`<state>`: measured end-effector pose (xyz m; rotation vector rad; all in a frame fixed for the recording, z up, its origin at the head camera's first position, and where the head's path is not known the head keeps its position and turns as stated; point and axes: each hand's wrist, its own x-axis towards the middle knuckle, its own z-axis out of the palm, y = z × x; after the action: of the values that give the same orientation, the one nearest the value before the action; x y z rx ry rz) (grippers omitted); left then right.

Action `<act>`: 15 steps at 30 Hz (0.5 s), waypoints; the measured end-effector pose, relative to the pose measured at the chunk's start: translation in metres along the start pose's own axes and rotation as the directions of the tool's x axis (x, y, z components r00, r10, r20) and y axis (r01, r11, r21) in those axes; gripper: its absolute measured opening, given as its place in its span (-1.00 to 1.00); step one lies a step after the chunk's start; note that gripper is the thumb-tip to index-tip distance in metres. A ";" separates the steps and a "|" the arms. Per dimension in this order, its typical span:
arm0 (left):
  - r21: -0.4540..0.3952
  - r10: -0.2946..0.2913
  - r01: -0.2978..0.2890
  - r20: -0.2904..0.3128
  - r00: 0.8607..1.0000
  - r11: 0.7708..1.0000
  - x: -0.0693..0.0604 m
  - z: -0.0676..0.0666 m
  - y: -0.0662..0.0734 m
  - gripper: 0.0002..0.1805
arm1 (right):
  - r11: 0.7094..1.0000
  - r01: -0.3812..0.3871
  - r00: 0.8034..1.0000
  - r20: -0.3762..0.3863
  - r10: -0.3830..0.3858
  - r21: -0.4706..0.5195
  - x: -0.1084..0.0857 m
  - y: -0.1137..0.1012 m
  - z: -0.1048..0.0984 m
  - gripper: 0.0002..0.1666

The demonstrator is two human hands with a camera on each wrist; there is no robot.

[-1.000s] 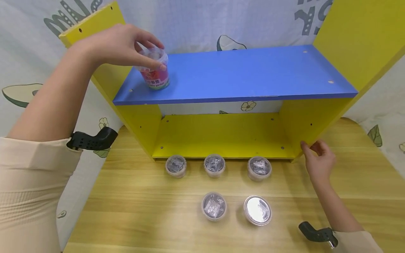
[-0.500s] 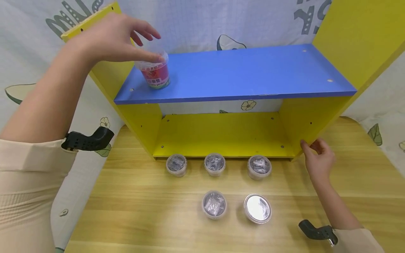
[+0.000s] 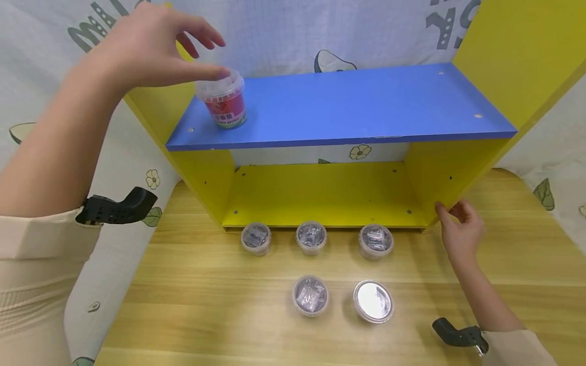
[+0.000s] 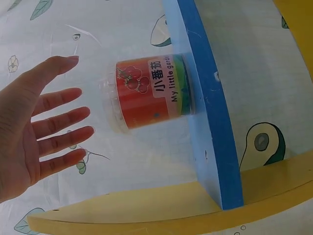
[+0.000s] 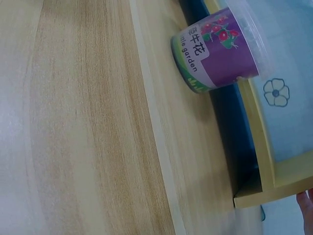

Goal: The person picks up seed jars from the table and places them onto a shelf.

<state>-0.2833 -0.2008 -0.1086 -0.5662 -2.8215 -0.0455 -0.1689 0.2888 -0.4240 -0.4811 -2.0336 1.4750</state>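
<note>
So the red-labelled cup is standing upright on the blue board of a yellow shelf unit, near the board's front left corner. The left hand is right by its rim, grip wide apart, and the left wrist view shows a gap between fingers and cup. The right hand is low on the unit's right side, grip clamped: thumb and curled fingers pinch the front edge of the side panel. The unit sits toward the table's far edge. In front, clear-lidded cups: three along the unit's bottom front edge, two closer to the table's near edge, including a super shiny-topped cup.
</note>
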 end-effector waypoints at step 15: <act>-0.055 0.075 -0.077 -0.047 0.996 0.995 -0.056 -0.014 0.042 -0.45 | 1.000 0.000 1.000 0.000 0.000 0.024 -0.002 -0.002 0.001 -0.76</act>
<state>-0.2143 -0.1842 -0.1105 -0.6764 -2.7598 -0.1228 -0.1679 0.2868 -0.4227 -0.4713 -2.0131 1.4976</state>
